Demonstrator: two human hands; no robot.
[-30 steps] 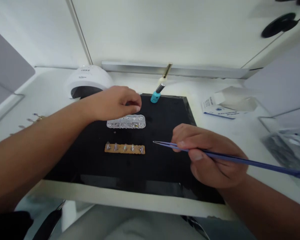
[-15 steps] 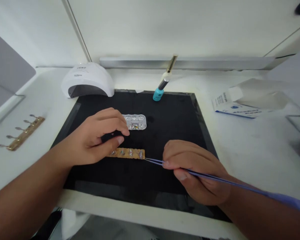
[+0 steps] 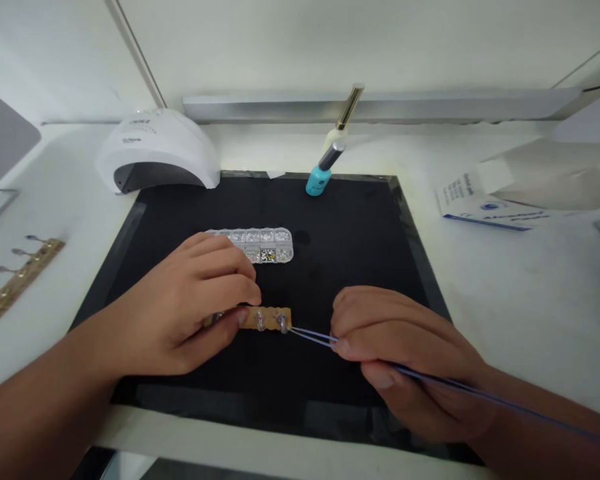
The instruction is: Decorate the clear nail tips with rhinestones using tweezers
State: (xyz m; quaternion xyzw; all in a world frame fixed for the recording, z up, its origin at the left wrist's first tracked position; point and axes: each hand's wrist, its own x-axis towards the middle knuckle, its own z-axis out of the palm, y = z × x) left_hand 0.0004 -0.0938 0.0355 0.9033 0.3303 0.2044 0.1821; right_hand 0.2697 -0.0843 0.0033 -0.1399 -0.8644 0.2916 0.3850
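Under my left hand (image 3: 205, 307) lies a light wooden strip (image 3: 271, 313) carrying several small decorated nail tips. My thumb presses its front side and my index finger curls at its back edge, so the strip's left part is covered. Thin purple tweezers (image 3: 313, 337) are pinched between the thumb and fingers of my right hand (image 3: 410, 353). Their tips are slightly apart at the strip's right end, close to the last nail tip (image 3: 283, 323); whether they hold anything is too small to tell. Behind my left hand sits a clear compartment case (image 3: 283, 247) of tiny rhinestones, partly hidden.
A black mat (image 3: 345, 247) covers the middle of the white table. A white nail lamp (image 3: 163, 147) stands at the back left, a turquoise bottle (image 3: 319, 180) at the mat's far edge. Another strip with nail tips (image 3: 25, 277) lies left, a white box (image 3: 485, 203) right.
My left hand has lowered onto the strip, its thumb now against it. The tweezers remain at the strip's right end. The whole view has shifted slightly.
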